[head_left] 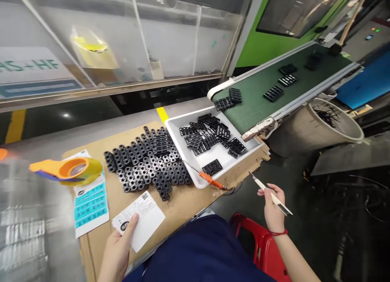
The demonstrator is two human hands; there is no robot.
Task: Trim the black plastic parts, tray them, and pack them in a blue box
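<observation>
My left hand [120, 243] pinches a white printed label sheet [149, 225] by its left edge, over the cardboard-covered table [179, 211]. In my right hand [274, 211] is a white-handled craft knife [276, 200], its blade pointing up and left, held off to the right of the table. Dense rows of black plastic parts [143, 164] lie behind the label sheet. To their right, a white tray [179, 144] holds more loose black parts [207, 131]. An orange-handled tool with a thin metal tip [211, 179] rests across the tray's front corner.
A green conveyor belt [258, 111] carrying several black parts ends above the tray. An orange tape dispenser [67, 168] sits at the left on blue-and-white label sheets [91, 209]. A scrap bin [292, 131] stands under the belt. A red stool [265, 249] is at my right.
</observation>
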